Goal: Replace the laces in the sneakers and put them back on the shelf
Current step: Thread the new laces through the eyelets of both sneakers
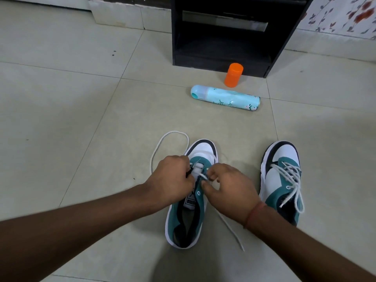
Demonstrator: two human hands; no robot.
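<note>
While we work the left sneaker (pixel 190 192) on the floor, well in front of the dark shelf (pixel 221 31), our left hand (pixel 171 178) pinches the lace (pixel 162 143) at the eyelets and our right hand (pixel 230 188) pinches its other run. Right of that sneaker stands the second sneaker (pixel 281 180), already laced. Risk, as we judge it: uneven pull leaves one end short, or we skip an eyelet. Spray can (pixel 224 98) and orange bottle (pixel 234 74) lie between sneaker and shelf.

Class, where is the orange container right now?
In the head view, the orange container stands upright on the floor, before the black shelf, just behind the lying teal spray can.
</note>
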